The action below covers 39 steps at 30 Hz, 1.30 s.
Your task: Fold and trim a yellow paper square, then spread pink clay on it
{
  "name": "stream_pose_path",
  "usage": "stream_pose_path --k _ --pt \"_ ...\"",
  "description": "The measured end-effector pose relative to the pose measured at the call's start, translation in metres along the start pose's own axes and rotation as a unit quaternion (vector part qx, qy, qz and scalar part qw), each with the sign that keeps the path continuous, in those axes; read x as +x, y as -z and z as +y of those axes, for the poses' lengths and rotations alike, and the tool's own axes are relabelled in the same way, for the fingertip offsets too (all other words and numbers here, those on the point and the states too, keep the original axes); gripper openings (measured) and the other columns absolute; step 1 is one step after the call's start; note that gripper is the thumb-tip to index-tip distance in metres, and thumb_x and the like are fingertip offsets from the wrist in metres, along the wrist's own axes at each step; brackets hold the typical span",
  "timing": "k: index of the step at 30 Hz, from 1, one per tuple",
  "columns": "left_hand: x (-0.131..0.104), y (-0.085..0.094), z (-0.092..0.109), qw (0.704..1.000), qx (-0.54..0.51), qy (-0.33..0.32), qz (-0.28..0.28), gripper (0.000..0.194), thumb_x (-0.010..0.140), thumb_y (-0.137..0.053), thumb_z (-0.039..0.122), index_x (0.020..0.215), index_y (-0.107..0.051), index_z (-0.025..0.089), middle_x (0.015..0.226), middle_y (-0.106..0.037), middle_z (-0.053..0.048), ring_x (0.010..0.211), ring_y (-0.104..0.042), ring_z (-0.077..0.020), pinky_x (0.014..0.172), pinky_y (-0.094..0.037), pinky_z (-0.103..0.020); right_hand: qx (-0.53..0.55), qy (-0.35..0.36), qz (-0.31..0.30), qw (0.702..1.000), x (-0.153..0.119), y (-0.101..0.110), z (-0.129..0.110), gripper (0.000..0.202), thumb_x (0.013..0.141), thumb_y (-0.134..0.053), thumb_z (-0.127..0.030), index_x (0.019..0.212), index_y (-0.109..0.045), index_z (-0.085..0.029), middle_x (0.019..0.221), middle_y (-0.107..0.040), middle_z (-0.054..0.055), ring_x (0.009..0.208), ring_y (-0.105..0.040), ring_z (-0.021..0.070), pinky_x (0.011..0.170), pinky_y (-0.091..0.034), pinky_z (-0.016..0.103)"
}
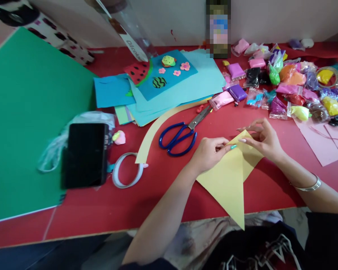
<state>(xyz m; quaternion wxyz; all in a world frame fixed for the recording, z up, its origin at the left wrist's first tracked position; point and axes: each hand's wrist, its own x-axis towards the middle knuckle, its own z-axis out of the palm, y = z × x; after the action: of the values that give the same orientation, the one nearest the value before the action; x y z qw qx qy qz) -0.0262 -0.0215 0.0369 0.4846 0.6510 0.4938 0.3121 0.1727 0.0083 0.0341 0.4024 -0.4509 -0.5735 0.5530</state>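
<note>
Left hand point(208, 153) and right hand point(266, 139) pinch a folded yellow paper sheet point(228, 180) overhanging the near edge of the red bench point(109, 210).

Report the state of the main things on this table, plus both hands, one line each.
Left hand: pinching the yellow paper's edge
Right hand: pinching the paper near its top corner
Yellow paper: folded, held
Scissors: lying unheld, handles spread
Cream strip: curved, loose
White ring: lying on its side
Clay packets: scattered, mostly in clear plastic
Blue card: decorated, lying on other sheets
</note>
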Motion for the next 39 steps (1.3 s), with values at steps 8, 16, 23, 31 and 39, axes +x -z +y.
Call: stream_pose_path --k 8,16,23,31,39 --pt "-0.002 -0.004 -0.002 0.999 0.025 -0.039 0.029 0.028 0.087 -0.057 0.039 0.078 -0.066 0.014 0.061 -0.06 0.002 0.054 -0.051 -0.0082 0.051 -0.039 -0.016 -0.044 0.08 0.083 0.992 -0.003 0.002 -0.004 0.041 0.064 -0.083 -0.044 0.088 -0.059 -0.021 0.094 -0.07 0.003 0.065 -0.066 0.0111 0.057 -0.054 0.024" --pt "-0.004 -0.003 -0.002 0.992 0.085 -0.084 0.052 0.022 0.09 -0.056 0.032 0.083 -0.067 0.014 0.062 -0.064 0.002 0.052 -0.052 -0.0072 0.05 -0.038 -0.016 -0.109 0.059 0.046 0.991 -0.005 0.003 -0.008 0.032 0.067 -0.08 -0.047 0.084 -0.071 -0.021 0.102 -0.071 0.008 0.091 -0.068 0.0193 0.076 -0.056 0.033" --pt "-0.005 -0.004 0.0 0.976 0.161 -0.135 0.053 0.024 0.093 -0.055 0.034 0.086 -0.067 0.016 0.068 -0.07 0.0 0.054 -0.06 -0.0085 0.052 -0.044 -0.017 -0.028 0.023 0.015 0.999 -0.005 0.0 -0.008 0.034 0.062 -0.083 -0.049 0.071 -0.069 -0.02 0.083 -0.071 0.005 0.077 -0.066 0.0153 0.071 -0.054 0.028" --pt "-0.008 -0.018 -0.001 0.908 0.243 -0.285 0.188 0.021 0.096 -0.055 0.028 0.106 -0.068 0.015 0.088 -0.077 -0.007 0.069 -0.072 -0.0143 0.065 -0.055 -0.024 -0.051 0.055 0.041 0.996 -0.018 -0.01 -0.015 0.026 0.069 -0.08 -0.043 0.073 -0.071 -0.019 0.077 -0.072 0.004 0.069 -0.066 0.0137 0.062 -0.053 0.027" --pt "-0.008 -0.02 0.001 0.953 0.136 -0.211 0.169 0.019 0.092 -0.059 0.026 0.101 -0.074 0.02 0.091 -0.078 -0.006 0.067 -0.072 -0.0147 0.066 -0.058 -0.024 -0.005 0.042 0.063 0.997 -0.019 -0.013 -0.014 0.04 0.064 -0.082 -0.048 0.089 -0.068 -0.02 0.073 -0.07 0.001 0.065 -0.066 0.0132 0.061 -0.056 0.027"
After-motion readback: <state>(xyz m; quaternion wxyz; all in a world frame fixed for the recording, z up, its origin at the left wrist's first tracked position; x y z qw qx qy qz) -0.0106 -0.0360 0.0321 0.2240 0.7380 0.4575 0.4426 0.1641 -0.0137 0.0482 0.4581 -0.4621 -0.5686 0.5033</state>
